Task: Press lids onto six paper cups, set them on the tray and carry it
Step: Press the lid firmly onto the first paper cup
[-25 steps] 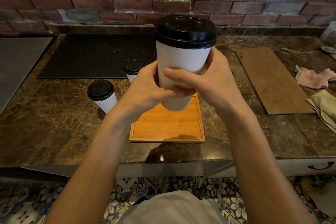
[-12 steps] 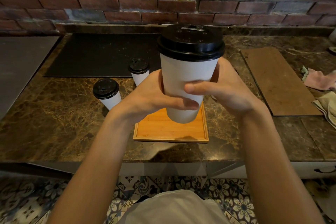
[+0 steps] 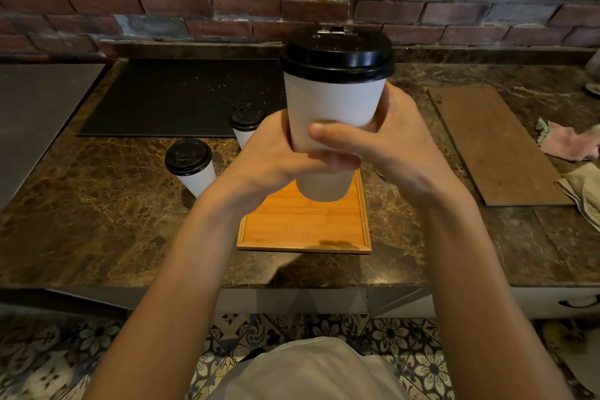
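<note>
Fingers [image 3: 334,136] of both hands wrap the lidded cup [image 3: 331,110].

Three lidded cups [image 3: 331,114] [image 3: 191,167] [image 3: 245,122], one tray [image 3: 305,227], one board [image 3: 496,143], two cloths [image 3: 568,143] [image 3: 584,188].

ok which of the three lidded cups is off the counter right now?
The big-looking paper cup held up in both hands, left hand and right hand, above the wooden tray. The other two cups stand on the counter to its left.
</note>
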Demonstrator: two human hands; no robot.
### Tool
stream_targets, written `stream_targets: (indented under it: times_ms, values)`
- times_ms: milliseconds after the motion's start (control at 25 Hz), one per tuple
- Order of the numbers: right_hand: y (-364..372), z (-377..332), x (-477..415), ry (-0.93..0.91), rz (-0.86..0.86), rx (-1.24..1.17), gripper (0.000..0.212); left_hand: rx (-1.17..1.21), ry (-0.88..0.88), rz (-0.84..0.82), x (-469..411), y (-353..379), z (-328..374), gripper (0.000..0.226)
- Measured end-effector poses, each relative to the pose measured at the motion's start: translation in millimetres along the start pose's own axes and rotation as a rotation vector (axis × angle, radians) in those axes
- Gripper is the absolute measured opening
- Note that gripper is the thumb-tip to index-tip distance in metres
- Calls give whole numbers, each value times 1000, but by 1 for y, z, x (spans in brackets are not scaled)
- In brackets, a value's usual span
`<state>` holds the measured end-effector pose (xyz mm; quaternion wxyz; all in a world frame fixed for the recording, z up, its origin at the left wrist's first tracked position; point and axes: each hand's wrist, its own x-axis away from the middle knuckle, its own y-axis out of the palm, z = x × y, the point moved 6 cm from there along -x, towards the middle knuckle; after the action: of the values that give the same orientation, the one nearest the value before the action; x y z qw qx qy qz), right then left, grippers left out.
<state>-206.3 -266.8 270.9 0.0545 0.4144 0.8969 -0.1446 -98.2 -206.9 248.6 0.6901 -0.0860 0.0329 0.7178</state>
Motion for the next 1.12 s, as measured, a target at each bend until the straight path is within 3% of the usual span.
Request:
stream_targets:
  times_ms: [280, 520, 680, 920, 1120]
  values:
    - [3, 0, 0, 59, 133, 120, 78, -102, -18, 148, -3, -5, -3, 46]
    - [3, -5, 4, 40, 229, 189, 66, -97, -25, 180, -1, -8, -7, 44]
    - [0, -11, 5, 19, 202, 151, 61, -131, -38, 166, -1, -9, -5, 55]
    - [-5, -12, 3, -14, 157, 85, 59, -92, -7, 86, 0, -4, 4, 39]
    - [-4, -9, 5, -52, 62, 3, 53, -19, 10, 6, 1, 2, 9, 44]
